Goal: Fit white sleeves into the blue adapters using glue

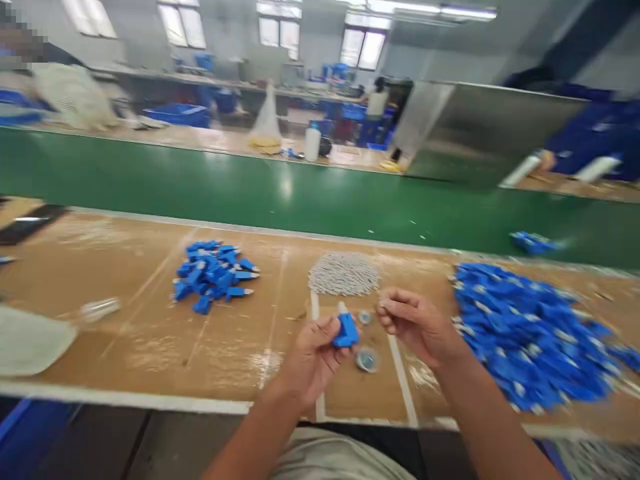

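My left hand (315,350) is closed around a blue plastic part (346,331) with a pale tip that points up. To its right, my right hand (413,320) is raised with thumb and forefinger pinched; whatever sits between them is too small to name. Beyond the hands lies a heap of small grey pieces (344,273). Two small round containers stand between and below the hands, a smaller one (365,317) and a larger one (367,360) with something bluish inside.
A large pile of similar blue parts (530,333) spreads on the right, and a smaller pile (213,275) lies left. A green conveyor belt (200,187) runs behind the brown tabletop (150,353). Across it stand a white bottle (313,143) and a large panel (480,133). Other people are nearby.
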{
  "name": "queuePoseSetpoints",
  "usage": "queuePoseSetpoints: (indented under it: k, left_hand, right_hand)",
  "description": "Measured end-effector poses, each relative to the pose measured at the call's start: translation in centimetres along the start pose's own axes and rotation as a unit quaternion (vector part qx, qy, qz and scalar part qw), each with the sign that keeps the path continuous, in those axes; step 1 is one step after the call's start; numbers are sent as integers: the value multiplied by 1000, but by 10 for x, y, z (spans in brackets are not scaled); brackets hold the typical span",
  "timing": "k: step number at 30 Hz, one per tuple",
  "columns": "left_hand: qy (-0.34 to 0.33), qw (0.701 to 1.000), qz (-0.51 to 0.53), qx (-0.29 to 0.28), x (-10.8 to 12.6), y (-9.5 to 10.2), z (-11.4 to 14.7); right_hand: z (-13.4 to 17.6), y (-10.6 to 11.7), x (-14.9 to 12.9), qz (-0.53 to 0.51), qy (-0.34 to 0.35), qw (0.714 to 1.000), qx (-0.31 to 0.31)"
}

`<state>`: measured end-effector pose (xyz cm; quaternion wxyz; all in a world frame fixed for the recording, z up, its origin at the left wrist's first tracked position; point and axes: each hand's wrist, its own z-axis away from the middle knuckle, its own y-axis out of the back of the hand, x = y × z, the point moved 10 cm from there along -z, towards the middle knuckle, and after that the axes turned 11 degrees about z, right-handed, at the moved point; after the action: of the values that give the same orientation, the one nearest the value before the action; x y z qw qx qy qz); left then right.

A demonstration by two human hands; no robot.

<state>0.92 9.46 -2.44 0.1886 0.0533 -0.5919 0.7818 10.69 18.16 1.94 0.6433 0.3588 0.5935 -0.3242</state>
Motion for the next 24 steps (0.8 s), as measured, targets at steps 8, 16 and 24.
queuePoseSetpoints:
  k: [8, 16, 24]
  left_hand:
    - [49, 998, 15, -20, -13, -20, -9]
    - [61, 998, 6, 1, -20, -17, -15]
    - [165, 983, 42, 61, -35, -15, -6]
  right_hand:
    - [41, -13, 8, -165, -124, 978, 30]
    - [44, -7, 21, -152, -147, 977, 40]
    - [51, 11, -37, 170, 109, 976, 76]
